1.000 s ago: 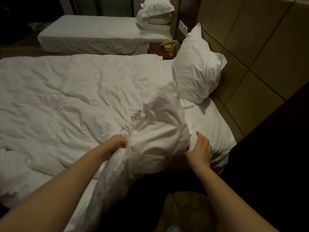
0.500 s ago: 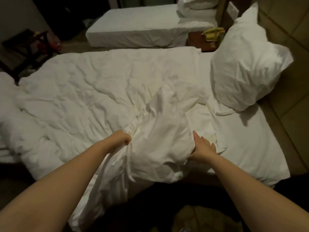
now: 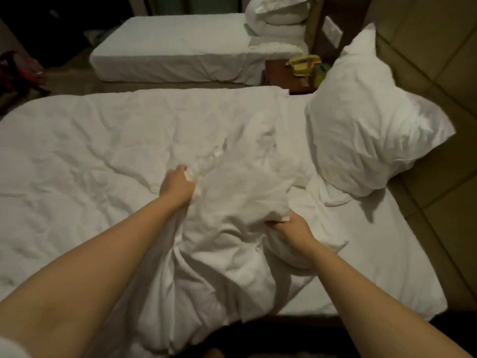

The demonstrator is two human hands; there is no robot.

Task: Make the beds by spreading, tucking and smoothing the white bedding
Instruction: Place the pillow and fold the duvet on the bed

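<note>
A crumpled white duvet (image 3: 103, 161) covers most of the near bed, with one corner bunched up and hanging over the front edge. My left hand (image 3: 178, 183) is closed on a fold of that bunched corner. My right hand (image 3: 291, 227) grips the duvet's edge from underneath, just right of the bunch. A white pillow (image 3: 369, 125) leans against the padded headboard (image 3: 438, 63) at the right. The white bottom sheet (image 3: 382, 257) lies bare between the duvet and the headboard.
A second bed (image 3: 175, 50) with a flat white sheet stands behind, with stacked pillows (image 3: 280, 19) at its head. A wooden nightstand (image 3: 284, 76) between the beds carries a yellow telephone (image 3: 303, 64). A dark chair with red items (image 3: 18, 73) sits at far left.
My left hand has pushed the bunched duvet corner forward onto the bed. My right hand went from resting flat beside the bunch to gripping its edge. The view has shifted.
</note>
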